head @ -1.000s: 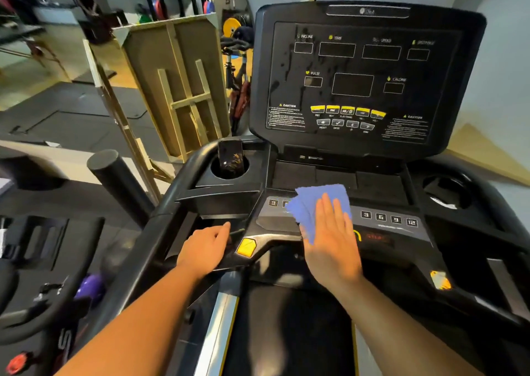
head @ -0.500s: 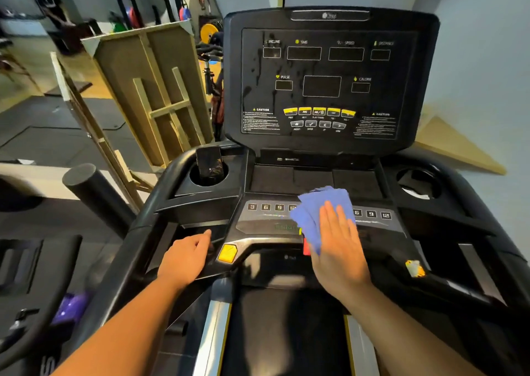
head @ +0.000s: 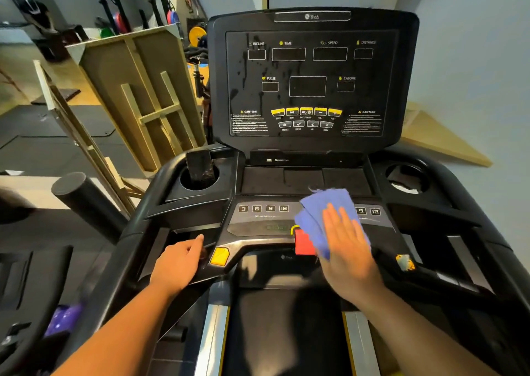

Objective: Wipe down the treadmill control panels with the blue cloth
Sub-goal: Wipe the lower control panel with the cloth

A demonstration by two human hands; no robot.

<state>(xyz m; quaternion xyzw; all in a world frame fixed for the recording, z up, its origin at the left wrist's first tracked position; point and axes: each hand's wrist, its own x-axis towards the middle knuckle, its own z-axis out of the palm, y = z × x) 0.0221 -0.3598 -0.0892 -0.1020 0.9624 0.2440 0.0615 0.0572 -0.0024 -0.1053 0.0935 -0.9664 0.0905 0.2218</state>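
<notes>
Right hand (head: pixel 348 249): flat, palm down, fingers spread, pressing crumpled blue cloth (head: pixel 321 215) on grey lower control panel (head: pixel 258 220), centre-right of frame, grasping nothing | Left hand (head: pixel 180 263): lower left, fingers curled loosely on black plastic handrail (head: pixel 160 203), not closed around it.

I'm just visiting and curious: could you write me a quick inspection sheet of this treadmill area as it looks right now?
Surface: lower control panel dark, number keys visible; upper display shows drip streaks.
Job's things: blue cloth pressed flat on the lower panel, beside a red button.
Clutter: phone standing in the left cup holder.
Hands: right hand flat on the cloth; left hand resting on the handrail.
Cables: nothing seen.
Surroundings: wooden frames, weight plates behind.
</notes>
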